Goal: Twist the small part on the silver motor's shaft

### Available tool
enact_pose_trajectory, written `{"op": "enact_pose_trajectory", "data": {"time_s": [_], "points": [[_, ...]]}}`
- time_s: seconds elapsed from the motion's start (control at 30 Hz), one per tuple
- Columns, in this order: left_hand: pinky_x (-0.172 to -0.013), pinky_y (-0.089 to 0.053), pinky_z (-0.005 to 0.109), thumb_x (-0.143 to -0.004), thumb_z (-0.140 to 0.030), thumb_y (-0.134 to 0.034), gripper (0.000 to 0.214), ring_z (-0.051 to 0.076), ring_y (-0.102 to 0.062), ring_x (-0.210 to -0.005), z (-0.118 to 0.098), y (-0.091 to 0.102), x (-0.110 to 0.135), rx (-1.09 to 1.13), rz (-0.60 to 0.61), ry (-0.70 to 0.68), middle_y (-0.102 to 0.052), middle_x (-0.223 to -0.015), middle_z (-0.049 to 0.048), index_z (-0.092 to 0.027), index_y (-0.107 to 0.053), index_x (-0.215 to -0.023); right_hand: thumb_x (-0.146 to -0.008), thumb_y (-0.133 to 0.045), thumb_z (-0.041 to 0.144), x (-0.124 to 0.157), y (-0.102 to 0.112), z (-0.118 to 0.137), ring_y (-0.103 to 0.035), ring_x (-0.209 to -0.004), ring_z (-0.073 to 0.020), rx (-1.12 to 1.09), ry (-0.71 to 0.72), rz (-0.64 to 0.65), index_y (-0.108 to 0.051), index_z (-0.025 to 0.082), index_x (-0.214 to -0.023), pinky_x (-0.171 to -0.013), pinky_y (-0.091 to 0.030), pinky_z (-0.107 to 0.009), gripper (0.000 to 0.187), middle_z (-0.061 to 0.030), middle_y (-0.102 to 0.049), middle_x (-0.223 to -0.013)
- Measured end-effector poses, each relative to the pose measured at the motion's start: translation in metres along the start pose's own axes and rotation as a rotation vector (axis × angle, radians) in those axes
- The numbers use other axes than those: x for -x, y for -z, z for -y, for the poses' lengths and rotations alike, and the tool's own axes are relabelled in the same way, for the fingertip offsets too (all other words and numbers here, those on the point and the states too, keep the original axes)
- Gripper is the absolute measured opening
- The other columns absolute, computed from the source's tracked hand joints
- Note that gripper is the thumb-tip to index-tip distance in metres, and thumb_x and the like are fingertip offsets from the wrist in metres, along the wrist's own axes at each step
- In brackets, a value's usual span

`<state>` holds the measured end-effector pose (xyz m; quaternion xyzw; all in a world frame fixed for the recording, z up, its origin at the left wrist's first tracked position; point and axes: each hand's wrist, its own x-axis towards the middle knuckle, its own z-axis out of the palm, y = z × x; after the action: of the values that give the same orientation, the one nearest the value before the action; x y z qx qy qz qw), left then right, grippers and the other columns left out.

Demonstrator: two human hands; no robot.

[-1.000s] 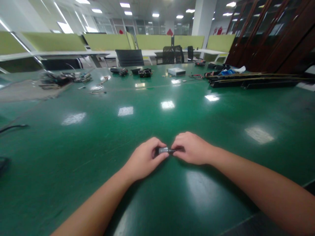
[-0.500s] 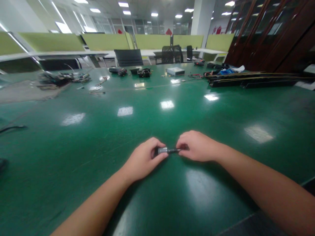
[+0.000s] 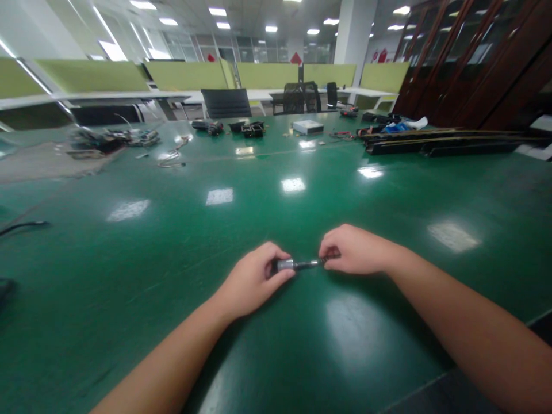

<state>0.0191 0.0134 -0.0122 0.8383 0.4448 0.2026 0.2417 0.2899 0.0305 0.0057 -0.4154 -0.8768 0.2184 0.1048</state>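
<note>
My left hand (image 3: 254, 279) is closed around the silver end of a small cylindrical part (image 3: 285, 265), low over the green table (image 3: 172, 241). A thin dark rod (image 3: 309, 264) sticks out of that part to the right. My right hand (image 3: 356, 250) pinches the far end of the rod with thumb and fingertips. Both hands sit close together near the table's front middle, with a short gap of exposed rod between them.
At the table's far side lie dark tools (image 3: 248, 127), a white box (image 3: 307, 126), tangled wires (image 3: 116, 138) at the left and long black bars (image 3: 444, 144) at the right. A black cable (image 3: 21, 225) runs in from the left edge. Chairs and desks with green partitions stand behind.
My right hand has drawn away to the right, and more of the dark rod now shows between the hands. My left hand has stayed where it was.
</note>
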Motion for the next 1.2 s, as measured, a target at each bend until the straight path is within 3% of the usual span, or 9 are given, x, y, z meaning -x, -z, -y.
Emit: {"op": "enact_pose_trajectory", "data": {"time_s": [0.23,0.33,0.43,0.57,0.83,1.2], "points": [[-0.061,-0.041,0.026,-0.090,-0.041,-0.065,0.024,0.016,-0.055,-0.068,0.001,-0.002,-0.002,0.001,0.003,-0.017,-0.061,-0.080,-0.0001,-0.021,-0.067,-0.104,-0.083,-0.073,0.025,-0.011,-0.016,0.012,-0.062,-0.075,-0.0138,-0.063,0.067,-0.053,-0.077,0.018,-0.093,-0.067,-0.043,-0.025,0.013,-0.0030,-0.072,-0.084],[-0.061,-0.041,0.026,-0.089,-0.040,-0.067,0.024,0.016,-0.054,-0.068,0.001,-0.003,-0.003,0.001,0.006,-0.031,-0.061,-0.081,0.0001,-0.021,-0.067,-0.103,-0.086,-0.071,0.024,-0.017,-0.029,0.017,-0.062,-0.078,-0.0142,-0.100,0.122,-0.133,-0.077,0.017,-0.096,-0.070,-0.043,-0.025,0.014,-0.0038,-0.072,-0.087],[-0.060,-0.040,0.026,-0.087,-0.038,-0.067,0.024,0.016,-0.054,-0.068,-0.001,-0.003,-0.004,-0.006,0.000,-0.017,-0.061,-0.079,-0.0002,-0.021,-0.067,-0.104,-0.081,-0.073,0.021,-0.019,-0.037,0.020,-0.062,-0.073,-0.0129,-0.167,0.077,-0.167,-0.075,0.017,-0.095,-0.069,-0.044,-0.024,0.014,-0.0022,-0.072,-0.085],[-0.061,-0.041,0.026,-0.086,-0.037,-0.067,0.022,0.017,-0.056,-0.071,-0.004,-0.003,-0.004,-0.025,0.003,-0.020,-0.063,-0.082,0.0006,-0.022,-0.068,-0.103,-0.079,-0.071,0.014,-0.017,-0.037,0.020,-0.062,-0.072,-0.0123,-0.203,0.046,-0.168,-0.073,0.019,-0.095,-0.068,-0.044,-0.023,0.016,-0.0005,-0.071,-0.084],[-0.059,-0.039,0.026,-0.087,-0.038,-0.067,0.021,0.016,-0.056,-0.067,-0.003,-0.003,-0.004,-0.033,0.003,-0.014,-0.064,-0.078,0.0000,-0.022,-0.068,-0.100,-0.084,-0.070,0.016,-0.018,-0.035,0.019,-0.062,-0.088,-0.0180,-0.082,0.190,-0.224,-0.076,0.018,-0.094,-0.080,-0.046,-0.029,0.012,-0.0051,-0.072,-0.092],[-0.060,-0.038,0.027,-0.087,-0.037,-0.067,0.020,0.017,-0.057,-0.067,-0.006,-0.002,-0.006,-0.038,0.018,-0.002,-0.064,-0.078,-0.0001,-0.021,-0.068,-0.099,-0.087,-0.070,0.020,-0.019,-0.036,0.019,-0.062,-0.083,-0.0173,-0.042,0.197,-0.207,-0.076,0.016,-0.097,-0.077,-0.045,-0.029,0.013,-0.0055,-0.072,-0.089]]}}
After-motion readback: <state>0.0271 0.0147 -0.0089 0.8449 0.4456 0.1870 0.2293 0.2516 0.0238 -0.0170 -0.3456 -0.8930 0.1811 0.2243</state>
